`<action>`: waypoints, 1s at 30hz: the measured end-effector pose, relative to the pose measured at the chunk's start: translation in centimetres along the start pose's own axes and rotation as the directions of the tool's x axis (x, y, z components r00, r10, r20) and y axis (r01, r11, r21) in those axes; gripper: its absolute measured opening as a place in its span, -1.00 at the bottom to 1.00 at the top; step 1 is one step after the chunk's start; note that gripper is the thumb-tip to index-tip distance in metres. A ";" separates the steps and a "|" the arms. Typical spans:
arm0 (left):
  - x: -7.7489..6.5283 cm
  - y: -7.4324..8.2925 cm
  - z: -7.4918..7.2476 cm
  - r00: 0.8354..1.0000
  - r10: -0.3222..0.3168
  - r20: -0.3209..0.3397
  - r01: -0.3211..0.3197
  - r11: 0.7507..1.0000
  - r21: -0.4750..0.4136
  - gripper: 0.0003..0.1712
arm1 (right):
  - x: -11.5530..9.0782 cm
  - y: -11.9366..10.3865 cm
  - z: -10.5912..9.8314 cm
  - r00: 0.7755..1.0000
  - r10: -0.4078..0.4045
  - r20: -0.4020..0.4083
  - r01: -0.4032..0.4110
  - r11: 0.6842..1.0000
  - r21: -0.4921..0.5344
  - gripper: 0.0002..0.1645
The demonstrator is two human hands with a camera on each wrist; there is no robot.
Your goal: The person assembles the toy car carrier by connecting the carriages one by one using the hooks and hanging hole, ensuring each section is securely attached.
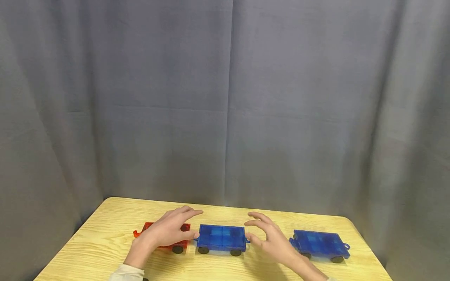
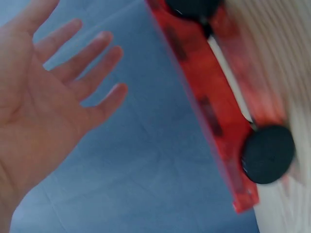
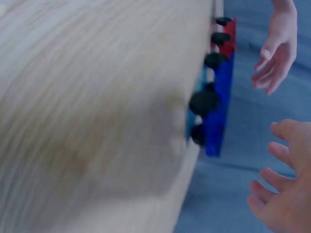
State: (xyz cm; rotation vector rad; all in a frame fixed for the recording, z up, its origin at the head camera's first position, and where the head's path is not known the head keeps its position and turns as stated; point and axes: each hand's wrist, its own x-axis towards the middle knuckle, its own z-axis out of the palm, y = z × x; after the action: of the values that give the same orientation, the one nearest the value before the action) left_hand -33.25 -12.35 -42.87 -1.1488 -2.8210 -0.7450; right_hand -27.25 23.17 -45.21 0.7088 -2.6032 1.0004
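Note:
A red toy train car (image 1: 147,225) with black wheels stands on the table, partly hidden behind my left hand (image 1: 166,231). Fingers spread, that hand hovers over the car and holds nothing; in the left wrist view its palm is apart from the red side (image 2: 199,97). To the right of the red car stands a translucent blue flat car (image 1: 222,238), their facing ends close together. My right hand (image 1: 270,239) is by the blue car's right end, fingers loosely bent around air. The right wrist view shows both hands apart from the blue car (image 3: 222,92).
A second blue flat car (image 1: 320,244) stands farther right, angled, a round loop on its right end. The wooden table (image 1: 116,222) has a rounded back edge. Grey curtains (image 1: 225,117) hang behind and at both sides. A dark bit shows beside the left sleeve (image 1: 127,273).

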 end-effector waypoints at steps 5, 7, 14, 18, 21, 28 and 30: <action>0.7 1.4 0.0 0.997 0.076 -0.012 -0.076 0.997 0.008 -0.43 | -1.0 -0.2 -3.2 0.996 -0.026 -0.080 0.019 0.996 -0.084 -0.70; 1.0 2.0 0.5 0.996 0.092 -0.009 -0.092 0.995 0.025 -0.50 | -1.7 -0.1 -4.3 0.994 -0.033 -0.104 0.021 0.994 -0.111 -0.71; 2.3 3.2 3.3 0.997 0.072 0.026 -0.074 0.995 0.070 -0.50 | -4.2 2.5 -7.3 0.989 -0.038 -0.144 0.009 0.980 -0.198 -0.73; 3.7 3.7 4.8 0.998 0.070 0.009 -0.071 0.991 0.110 -0.38 | -5.9 5.4 -8.4 0.994 -0.001 -0.106 -0.026 0.969 -0.247 -0.66; 4.8 4.1 5.6 0.997 0.081 0.014 -0.082 0.985 0.154 -0.29 | -7.3 7.7 -9.0 0.997 0.003 -0.072 -0.023 0.960 -0.278 -0.53; 6.7 4.9 6.5 0.993 0.049 0.109 -0.071 0.975 0.212 -0.09 | -9.9 11.5 -10.1 0.997 -0.055 -0.047 0.035 0.933 -0.357 -0.28; 6.9 5.1 6.6 0.990 0.031 0.138 -0.062 0.972 0.225 -0.03 | -10.1 12.1 -10.5 0.997 -0.068 -0.043 0.046 0.925 -0.378 -0.25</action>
State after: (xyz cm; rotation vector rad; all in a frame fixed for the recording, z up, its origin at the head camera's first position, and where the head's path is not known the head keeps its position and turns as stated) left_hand -33.84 -1.81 -45.34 -1.2629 -2.8772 -0.3398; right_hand -24.38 41.59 -48.39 0.6412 -2.5976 0.4695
